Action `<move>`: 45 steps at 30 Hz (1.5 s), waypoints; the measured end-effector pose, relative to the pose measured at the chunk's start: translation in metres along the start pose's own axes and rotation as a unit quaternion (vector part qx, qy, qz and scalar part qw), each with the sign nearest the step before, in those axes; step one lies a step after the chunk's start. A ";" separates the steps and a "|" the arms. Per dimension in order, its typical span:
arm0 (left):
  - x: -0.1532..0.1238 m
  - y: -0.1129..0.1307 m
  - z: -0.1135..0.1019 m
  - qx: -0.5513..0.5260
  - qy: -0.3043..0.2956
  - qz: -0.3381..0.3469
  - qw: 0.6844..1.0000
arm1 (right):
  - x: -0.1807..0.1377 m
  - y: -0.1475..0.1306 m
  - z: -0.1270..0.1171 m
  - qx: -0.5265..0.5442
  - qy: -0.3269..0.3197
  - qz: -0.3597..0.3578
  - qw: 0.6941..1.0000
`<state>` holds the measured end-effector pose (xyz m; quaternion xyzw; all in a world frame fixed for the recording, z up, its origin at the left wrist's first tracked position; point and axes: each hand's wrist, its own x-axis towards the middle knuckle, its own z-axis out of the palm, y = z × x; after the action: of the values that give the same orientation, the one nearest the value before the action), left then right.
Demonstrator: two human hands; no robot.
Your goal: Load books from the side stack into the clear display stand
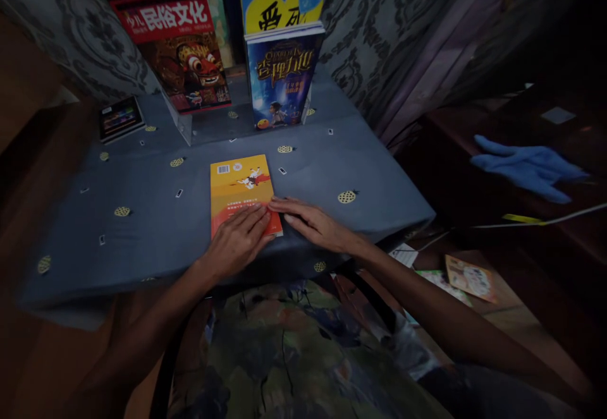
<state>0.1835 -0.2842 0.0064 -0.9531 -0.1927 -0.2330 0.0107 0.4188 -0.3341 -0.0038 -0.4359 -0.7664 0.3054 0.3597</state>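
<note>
An orange and yellow book (241, 182) lies flat near the front edge of the table, its barcode side up. My left hand (241, 232) rests palm down on the lower part of the cover, fingers stretched out. At the book's right edge lies my right hand (315, 222), its fingers extended and their tips touching the cover beside my left fingertips. Neither hand grips anything. Part of the book's lower end is hidden under my left hand.
A blue cloth with pineapple prints covers the table (308, 176). Behind stand a red-topped book (183, 52) and a dark blue book (282, 81) on clear stands. A dark flat item (121, 119) lies at left. A blue glove (528, 163) and floor books (469, 277) are at right.
</note>
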 end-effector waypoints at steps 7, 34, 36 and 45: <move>0.005 0.003 -0.004 0.000 0.011 -0.005 1.000 | -0.001 0.004 0.003 -0.007 0.002 -0.014 1.000; -0.087 0.035 -0.031 0.108 -0.091 -0.080 0.987 | -0.060 -0.028 0.037 -0.203 0.059 -0.128 0.969; -0.086 0.030 -0.040 0.093 -0.080 -0.065 0.990 | -0.054 -0.029 0.030 -0.198 0.072 -0.153 0.965; -0.028 -0.021 -0.074 -0.218 0.149 -0.140 0.954 | 0.007 -0.052 -0.014 -0.028 0.154 -0.151 0.976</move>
<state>0.1207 -0.2833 0.0583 -0.8505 -0.2649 -0.4075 -0.2011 0.4043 -0.3478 0.0464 -0.3666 -0.7669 0.1553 0.5033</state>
